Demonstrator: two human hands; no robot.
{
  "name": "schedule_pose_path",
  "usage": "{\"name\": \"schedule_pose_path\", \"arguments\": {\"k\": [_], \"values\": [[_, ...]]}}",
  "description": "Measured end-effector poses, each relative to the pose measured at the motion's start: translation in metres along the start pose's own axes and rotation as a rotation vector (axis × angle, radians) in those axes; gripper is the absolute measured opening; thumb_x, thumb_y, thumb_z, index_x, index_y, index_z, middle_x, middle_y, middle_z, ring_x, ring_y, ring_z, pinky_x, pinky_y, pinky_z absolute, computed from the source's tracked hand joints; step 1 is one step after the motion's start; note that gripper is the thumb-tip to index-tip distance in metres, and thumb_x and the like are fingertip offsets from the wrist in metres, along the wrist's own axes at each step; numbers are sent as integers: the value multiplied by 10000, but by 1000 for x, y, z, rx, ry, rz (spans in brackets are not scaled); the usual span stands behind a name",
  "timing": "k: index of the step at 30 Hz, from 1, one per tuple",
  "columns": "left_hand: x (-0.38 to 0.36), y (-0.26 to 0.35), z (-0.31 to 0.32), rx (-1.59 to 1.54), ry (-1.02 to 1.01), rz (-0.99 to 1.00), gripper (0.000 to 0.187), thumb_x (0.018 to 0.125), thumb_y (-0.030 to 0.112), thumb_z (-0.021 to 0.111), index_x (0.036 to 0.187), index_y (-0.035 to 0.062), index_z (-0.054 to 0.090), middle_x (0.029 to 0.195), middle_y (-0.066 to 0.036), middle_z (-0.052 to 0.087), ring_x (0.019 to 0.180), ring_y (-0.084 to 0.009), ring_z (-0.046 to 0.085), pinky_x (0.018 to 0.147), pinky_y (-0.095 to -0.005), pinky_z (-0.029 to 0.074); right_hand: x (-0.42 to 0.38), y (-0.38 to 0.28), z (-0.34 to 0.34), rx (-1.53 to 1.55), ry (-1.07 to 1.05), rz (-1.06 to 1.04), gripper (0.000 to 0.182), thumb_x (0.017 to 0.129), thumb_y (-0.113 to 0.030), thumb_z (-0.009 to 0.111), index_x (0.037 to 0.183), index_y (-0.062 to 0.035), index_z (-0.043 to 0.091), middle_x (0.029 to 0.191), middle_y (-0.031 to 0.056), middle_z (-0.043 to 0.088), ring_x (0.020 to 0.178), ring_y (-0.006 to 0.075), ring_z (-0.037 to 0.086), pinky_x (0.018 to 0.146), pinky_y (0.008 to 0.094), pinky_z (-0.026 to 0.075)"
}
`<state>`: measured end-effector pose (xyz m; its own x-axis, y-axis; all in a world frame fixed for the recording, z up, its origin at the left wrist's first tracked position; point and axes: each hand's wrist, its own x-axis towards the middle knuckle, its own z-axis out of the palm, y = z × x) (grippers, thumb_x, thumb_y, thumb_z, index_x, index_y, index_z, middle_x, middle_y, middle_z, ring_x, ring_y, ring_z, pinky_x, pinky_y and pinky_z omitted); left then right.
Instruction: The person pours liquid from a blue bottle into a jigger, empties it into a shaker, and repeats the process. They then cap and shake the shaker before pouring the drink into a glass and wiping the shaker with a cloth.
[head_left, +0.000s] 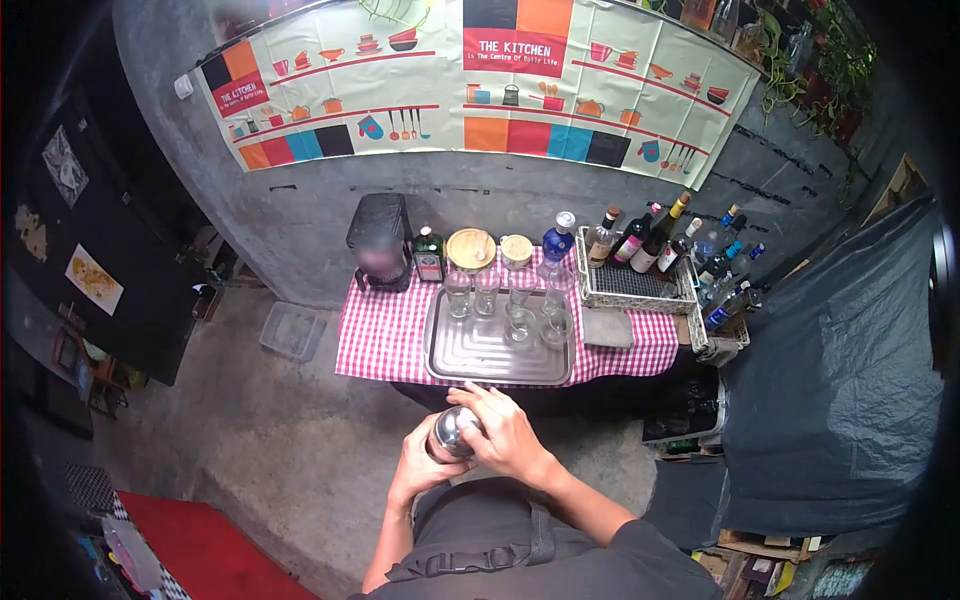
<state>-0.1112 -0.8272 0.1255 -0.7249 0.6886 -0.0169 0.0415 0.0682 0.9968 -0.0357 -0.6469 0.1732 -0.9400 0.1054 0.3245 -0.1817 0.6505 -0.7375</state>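
A metal shaker (452, 432) is held between both hands in front of the body, just short of the table's front edge. My left hand (421, 462) wraps round its lower side. My right hand (497, 430) lies over its top and right side, with the thumb on the metal and the other fingers reaching past it. Beyond the hands, a steel tray (500, 367) rests on the red checked cloth (375, 340). Several clear glasses (520, 328) stand on the tray, most of them toward its back.
Behind the tray are a black container (381, 240), a green bottle (429, 256), two lidded jars (471, 250) and a blue bottle (558, 240). A white basket (640, 298) holds bottles. A folded grey cloth (608, 328) lies beside the tray; a clear bin (292, 332) is on the floor.
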Motion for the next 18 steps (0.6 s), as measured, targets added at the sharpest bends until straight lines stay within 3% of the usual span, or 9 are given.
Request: {"name": "schedule_pose_path", "arguments": {"k": [5,7,8,12,15,18], "values": [[1,-7,-7,154,81,144,766,585,94,956,1275,18,633,1193,-102,704,1121,-188,668,982,-360,539,-12,-9,-1,61,-53,-121,433,979,-217,610,1377,-49,588,1456,187,602,1396,393,535,1142,576,411],[-4,0,0,-126,-44,-97,780,611,85,950,1307,21,603,1189,-95,694,1114,-178,661,981,-358,540,-5,-12,-1,5,-123,-234,461,986,-243,617,1406,-60,573,1484,151,589,1398,376,537,1140,576,413],[-6,6,5,-200,-69,-90,797,635,79,944,1337,25,572,1190,-82,686,1089,-166,663,954,-357,548,1,-11,-2,-12,-83,-217,465,989,-264,618,1399,-47,583,1453,135,617,1374,378,557,1128,588,418],[-3,1,4,-39,-1,-48,701,607,83,953,1233,19,644,1106,-63,716,1044,-166,682,916,-356,561,1,3,-6,77,-39,73,383,1014,-220,557,1320,5,606,1394,217,633,1269,432,614,1108,502,458],[-3,2,-7,182,89,133,776,597,63,958,1293,24,616,1192,-81,693,1095,-177,662,991,-351,532,-13,-8,-9,195,-37,-73,385,1019,-221,556,1341,-14,593,1434,223,604,1298,429,597,1116,520,450],[-5,1,4,-51,30,91,727,622,76,935,1268,28,605,1182,-84,690,1076,-180,671,939,-361,550,-9,-16,-3,134,-85,-164,409,1015,-225,568,1383,-46,580,1461,187,595,1362,413,556,1141,577,412]]}}
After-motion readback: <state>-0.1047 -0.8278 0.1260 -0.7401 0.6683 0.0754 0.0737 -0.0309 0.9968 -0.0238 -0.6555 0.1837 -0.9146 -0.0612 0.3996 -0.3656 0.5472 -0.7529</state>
